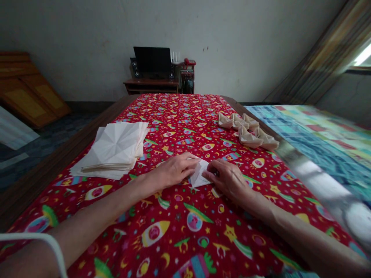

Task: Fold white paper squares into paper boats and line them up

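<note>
A small piece of white folded paper (199, 175) with creases lies on the red patterned cloth between my hands. My left hand (183, 168) grips its left side, fingers close together over the upper edge. On the other side, my right hand (227, 175) has curled fingers and the thumb at the paper's right edge. A stack of creased white paper sheets (114, 144) rests to the left of my left hand. Beyond my right hand stand several folded paper pieces (251, 137), grouped in two rows. The hidden fingertips leave the exact grip partly unseen.
The red cloth (174, 235) covers a long table with brown edges. A white cable (55, 245) curves at lower left. At the far end stand a black monitor (153, 61) and speakers on a wooden desk (150, 83). A bed with a patchwork cover (324, 139) adjoins the right side.
</note>
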Demonstrator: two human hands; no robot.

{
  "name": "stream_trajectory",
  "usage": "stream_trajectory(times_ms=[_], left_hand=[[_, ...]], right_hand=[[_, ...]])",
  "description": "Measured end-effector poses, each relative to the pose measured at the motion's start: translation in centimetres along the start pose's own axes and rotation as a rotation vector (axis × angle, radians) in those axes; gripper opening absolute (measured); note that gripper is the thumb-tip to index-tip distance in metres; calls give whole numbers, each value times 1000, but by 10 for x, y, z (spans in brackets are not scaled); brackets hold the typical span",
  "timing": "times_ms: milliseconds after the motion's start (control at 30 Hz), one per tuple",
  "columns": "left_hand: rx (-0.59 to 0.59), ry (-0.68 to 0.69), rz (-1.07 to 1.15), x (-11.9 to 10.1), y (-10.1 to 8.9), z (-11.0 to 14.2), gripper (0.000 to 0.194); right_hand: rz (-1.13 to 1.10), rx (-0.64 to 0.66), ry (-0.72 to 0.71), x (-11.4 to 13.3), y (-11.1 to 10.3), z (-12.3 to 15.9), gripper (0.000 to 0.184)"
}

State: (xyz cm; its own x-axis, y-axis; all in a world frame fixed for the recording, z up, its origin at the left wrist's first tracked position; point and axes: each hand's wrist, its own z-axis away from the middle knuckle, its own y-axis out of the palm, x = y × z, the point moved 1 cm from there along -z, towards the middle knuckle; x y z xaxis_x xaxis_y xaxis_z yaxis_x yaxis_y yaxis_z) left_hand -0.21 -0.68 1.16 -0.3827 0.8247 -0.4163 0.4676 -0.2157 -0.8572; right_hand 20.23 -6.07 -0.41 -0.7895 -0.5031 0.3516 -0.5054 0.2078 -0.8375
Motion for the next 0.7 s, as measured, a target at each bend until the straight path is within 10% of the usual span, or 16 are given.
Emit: stream_trajectory(times_ms=[300,700], left_hand=[[185,-82,-34,12,-7,-28,12],[124,-225,1,11,0,-29,16]], right_hand=[[31,21,-8,-3,4,3,13],[19,1,-14,-1,3,1,14]])
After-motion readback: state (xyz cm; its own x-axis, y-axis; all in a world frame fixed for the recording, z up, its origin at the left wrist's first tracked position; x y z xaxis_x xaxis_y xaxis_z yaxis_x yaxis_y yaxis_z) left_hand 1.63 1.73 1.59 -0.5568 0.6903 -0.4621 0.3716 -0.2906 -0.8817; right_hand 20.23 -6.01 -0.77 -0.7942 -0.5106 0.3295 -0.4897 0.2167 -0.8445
